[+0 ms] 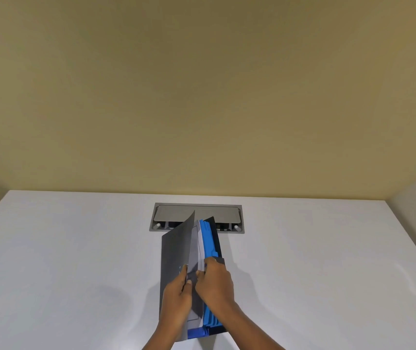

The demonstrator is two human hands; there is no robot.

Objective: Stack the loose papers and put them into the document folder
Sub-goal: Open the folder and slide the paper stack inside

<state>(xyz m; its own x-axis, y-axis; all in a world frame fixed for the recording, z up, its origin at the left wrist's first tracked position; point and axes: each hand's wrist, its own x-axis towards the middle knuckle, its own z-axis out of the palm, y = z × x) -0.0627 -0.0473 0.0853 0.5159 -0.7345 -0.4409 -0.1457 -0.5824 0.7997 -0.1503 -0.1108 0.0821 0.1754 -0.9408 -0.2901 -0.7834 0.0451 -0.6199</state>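
A document folder [174,251] with a dark grey front flap and blue inner dividers [208,241] stands on its edge near the table's front, its pockets facing up. My left hand [175,303] grips the grey front flap and holds it away from the dividers. My right hand [215,284] pinches pale grey papers [200,251] that sit partly inside the front pocket, between the flap and the blue dividers. The lower part of the papers is hidden in the folder.
The white table [63,261] stretches left and right of the folder. A grey metal cable box [197,213] with a hinged lid is set into the table just behind the folder. A beige wall rises behind the table.
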